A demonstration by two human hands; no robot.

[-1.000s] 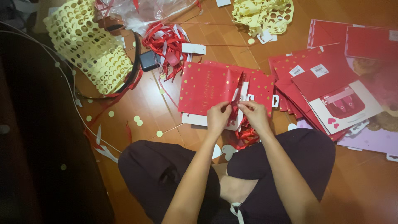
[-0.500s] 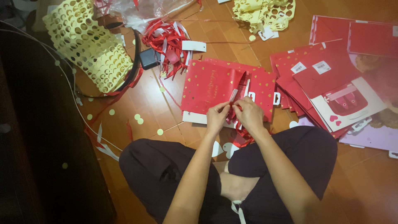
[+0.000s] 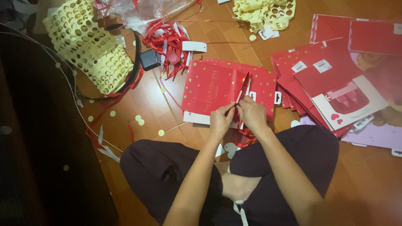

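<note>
A person sits cross-legged on a wooden floor [image 3: 368,184], seen from above, with both hands brought together just past the knees. The left hand [image 3: 220,120] and the right hand [image 3: 250,114] are each closed in a pinch on a narrow red ribbon [image 3: 243,88] — the strip rises from the fingertips across the flat red gift bag [image 3: 209,86] with gold dots that lies on the floor directly in front of the person. The two hands nearly touch each other over the bag's near edge.

Toward the floor's right side lies a fanned stack of red bags [image 3: 305,79], and on its near part rests a white card with a red picture [image 3: 349,102]. A pale purple sheet [image 3: 377,136] shows under the stack. Beyond the gold-dotted bag sits a tangle of red ribbons [image 3: 167,44] with a small black box [image 3: 150,59] beside it. At the far left lies a yellow sheet punched full of round holes [image 3: 86,50] — another crumpled one [image 3: 264,12] lies at the far edge. Small yellow discs [image 3: 138,119] are scattered on the boards left of the bag. A thin white cable [image 3: 69,90] runs along the left side.
</note>
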